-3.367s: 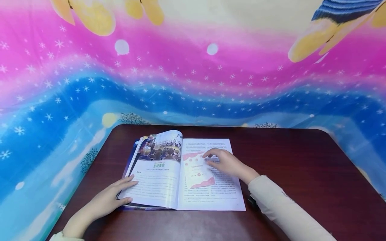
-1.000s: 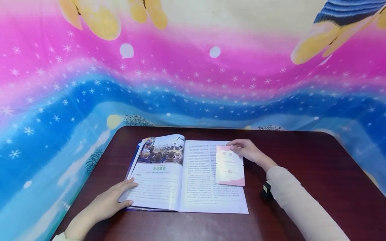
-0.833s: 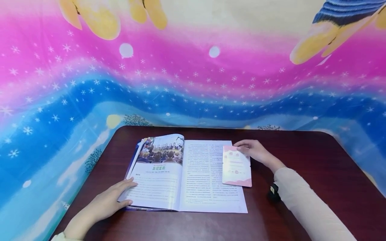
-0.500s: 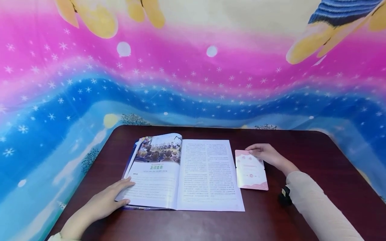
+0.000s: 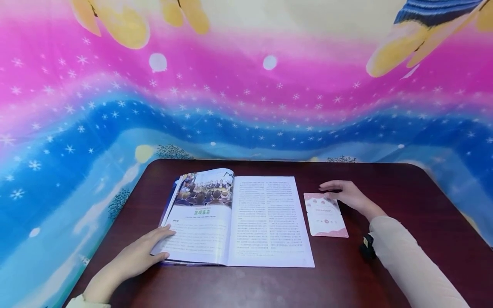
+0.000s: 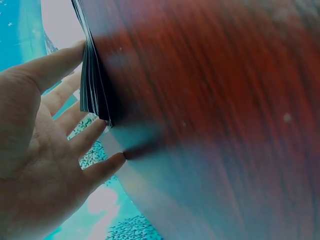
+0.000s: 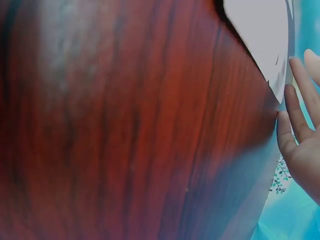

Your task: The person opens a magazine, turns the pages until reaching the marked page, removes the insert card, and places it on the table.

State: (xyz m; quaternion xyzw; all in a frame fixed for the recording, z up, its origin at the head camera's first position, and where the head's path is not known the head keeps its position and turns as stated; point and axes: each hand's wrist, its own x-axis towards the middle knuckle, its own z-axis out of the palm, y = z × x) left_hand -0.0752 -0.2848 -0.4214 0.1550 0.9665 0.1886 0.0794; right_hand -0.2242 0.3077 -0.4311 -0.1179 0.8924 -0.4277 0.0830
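Observation:
An open magazine [image 5: 269,222] lies on the table, with a picture at the top of its left page. My left hand [image 5: 144,252] rests on that page's outer edge, fingers extended and thumb near the lower corner. In the left wrist view, this hand [image 6: 55,135] is beside the stacked page edges [image 6: 95,80]. Just right of the magazine, a flat pink-and-white card [image 5: 326,224] with small printed text lies on the table. My right hand [image 5: 352,199] hovers at the card's upper right corner with its fingers loosely extended. The right wrist view catches these straight fingers [image 7: 295,107] at its edge.
The dark reddish-brown wooden table [image 5: 250,288] has rounded far corners. Behind it and along both sides hangs a pink and blue cloth [image 5: 231,94] with snowflakes. A small black device [image 5: 367,247] sits at my right wrist.
My right hand has slid the card rightward off the magazine's right page onto the table, and its fingers have loosened from it. My left hand has stayed on the left page.

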